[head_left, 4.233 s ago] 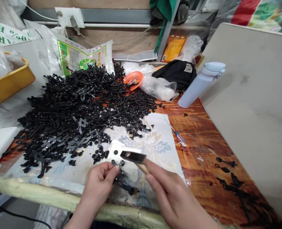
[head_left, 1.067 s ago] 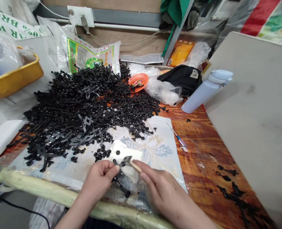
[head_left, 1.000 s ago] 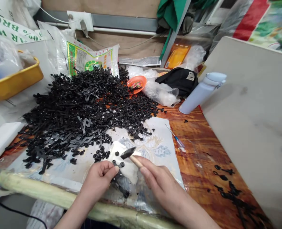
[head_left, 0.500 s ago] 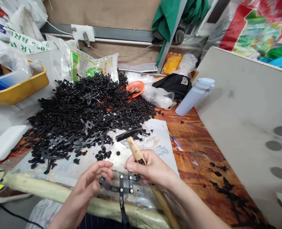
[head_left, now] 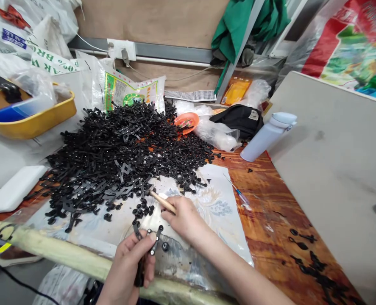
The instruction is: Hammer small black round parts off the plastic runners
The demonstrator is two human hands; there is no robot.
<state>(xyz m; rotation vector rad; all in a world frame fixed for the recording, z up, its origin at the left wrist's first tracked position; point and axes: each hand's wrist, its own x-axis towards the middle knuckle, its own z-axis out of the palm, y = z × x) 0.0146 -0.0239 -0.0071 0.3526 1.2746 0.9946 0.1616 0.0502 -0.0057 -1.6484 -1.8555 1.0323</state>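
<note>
My left hand (head_left: 132,260) is closed around a black jointed linkage (head_left: 156,241) with silvery rivets, its thumb pressed on the bars. A small round black piece (head_left: 165,246) sits at the linkage's right; whether it is attached I cannot tell. In my right hand (head_left: 184,218) is a hammer (head_left: 162,201), gripped by its wooden handle. The hammer's head points away from me, beside the pile, and hardly stands out from the black parts. Several small round black caps (head_left: 143,208) lie on the plastic sheet between the pile and my left hand.
A big heap of black linkage parts (head_left: 121,144) covers the left and middle table. To the right lie a screwdriver (head_left: 240,194) and more black parts (head_left: 321,271). Behind stand an orange dish (head_left: 188,121), a black pouch (head_left: 238,118) and a pale blue bottle (head_left: 267,137). A grey panel (head_left: 334,148) bounds the right.
My left hand has closed on the linkage, which is now turned. My right hand has let go of the linkage and swung the hammer's head away and left. The view has shifted slightly.
</note>
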